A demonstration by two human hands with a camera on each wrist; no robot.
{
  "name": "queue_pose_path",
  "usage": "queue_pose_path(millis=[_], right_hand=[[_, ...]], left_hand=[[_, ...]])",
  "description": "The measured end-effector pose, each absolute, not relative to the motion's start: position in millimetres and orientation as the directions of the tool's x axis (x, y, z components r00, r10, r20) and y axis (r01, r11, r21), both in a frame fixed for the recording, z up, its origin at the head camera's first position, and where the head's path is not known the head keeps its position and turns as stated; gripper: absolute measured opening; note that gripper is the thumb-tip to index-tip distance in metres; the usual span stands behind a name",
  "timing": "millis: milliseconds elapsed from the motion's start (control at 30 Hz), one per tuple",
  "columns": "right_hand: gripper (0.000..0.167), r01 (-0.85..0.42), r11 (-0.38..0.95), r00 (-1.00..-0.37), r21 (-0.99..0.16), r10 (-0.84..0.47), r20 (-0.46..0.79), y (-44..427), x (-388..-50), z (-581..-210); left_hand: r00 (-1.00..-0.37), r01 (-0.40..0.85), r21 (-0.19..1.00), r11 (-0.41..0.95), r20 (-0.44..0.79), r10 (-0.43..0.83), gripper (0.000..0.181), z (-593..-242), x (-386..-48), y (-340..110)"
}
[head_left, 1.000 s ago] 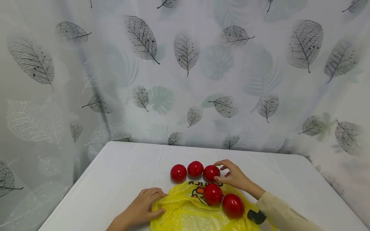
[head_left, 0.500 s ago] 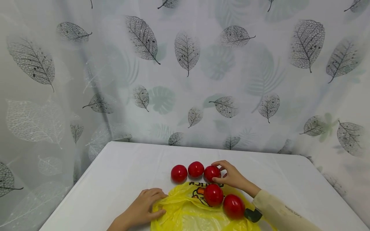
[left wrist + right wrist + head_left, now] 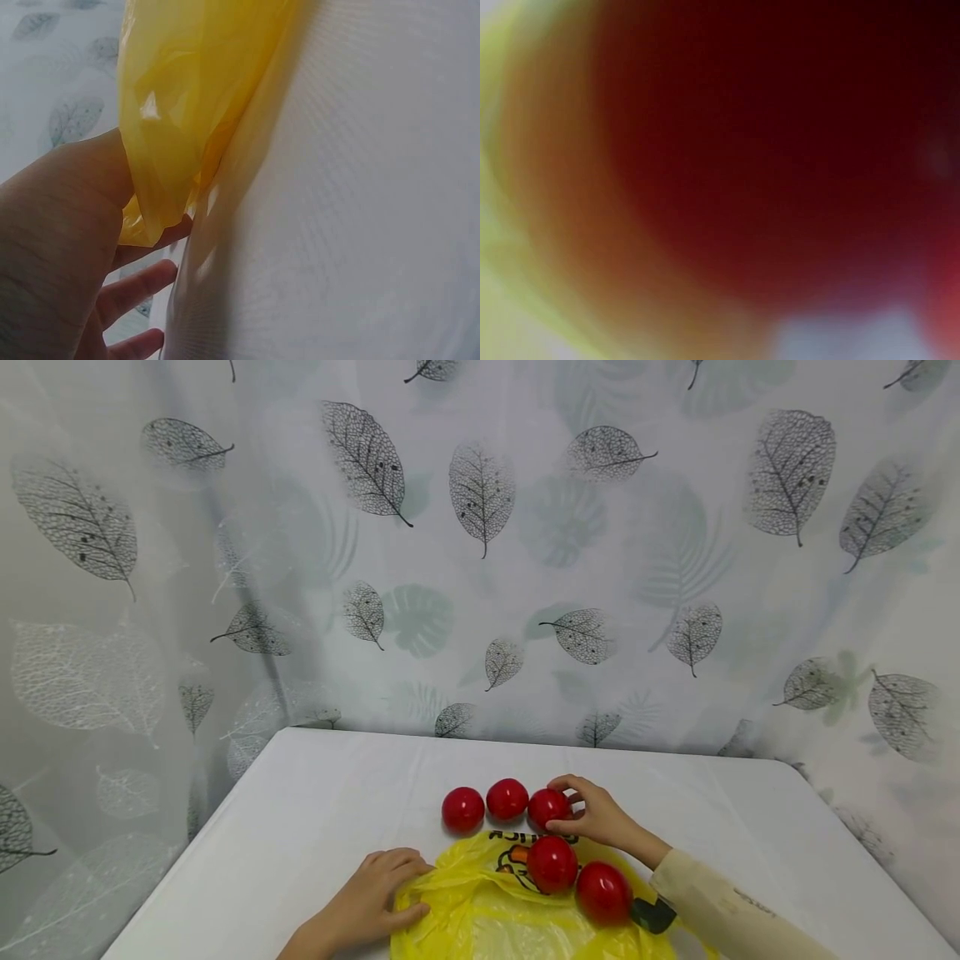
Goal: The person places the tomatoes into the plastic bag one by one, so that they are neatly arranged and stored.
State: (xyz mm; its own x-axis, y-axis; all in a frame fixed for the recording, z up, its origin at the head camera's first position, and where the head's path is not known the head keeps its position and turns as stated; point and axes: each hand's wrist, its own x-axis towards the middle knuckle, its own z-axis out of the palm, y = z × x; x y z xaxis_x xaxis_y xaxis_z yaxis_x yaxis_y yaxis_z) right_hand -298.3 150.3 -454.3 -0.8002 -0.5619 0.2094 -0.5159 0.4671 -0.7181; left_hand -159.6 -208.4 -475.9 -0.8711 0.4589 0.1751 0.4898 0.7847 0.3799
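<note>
In the head view my right hand (image 3: 600, 817) has its thumb and fingers curled round the rightmost red ball (image 3: 546, 807) of the back row. That ball touches or nearly touches the middle red ball (image 3: 507, 799). My left hand (image 3: 375, 893) rests on the left edge of a yellow plastic bag (image 3: 480, 902), fingers relaxed and thumb apart. The left wrist view has the bag (image 3: 180, 97) hanging over the left hand (image 3: 67, 232), whose fingertips touch the white surface. A blurred dark red ball (image 3: 765, 150) fills most of the right wrist view.
Another red ball (image 3: 462, 811) stands at the left of the back row. Two more, one nearer the middle (image 3: 552, 864) and one to its right (image 3: 604, 893), lie on the bag. Behind the white table (image 3: 330, 802) hangs a leaf-patterned curtain (image 3: 480, 593).
My right hand has shifted slightly left, and its fingers have come closer round the ball at the right of the back row. The left hand and the balls look unmoved.
</note>
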Motion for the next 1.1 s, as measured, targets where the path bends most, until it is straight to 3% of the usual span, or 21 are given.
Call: queue_pose_path(millis=[1100], right_hand=[[0.051, -0.516, 0.497, -0.829, -0.698, -0.496, 0.259, 166, -287, -446]], left_hand=[[-0.872, 0.488, 0.390, 0.781, 0.172, 0.459, 0.049, -475, -159, -208]])
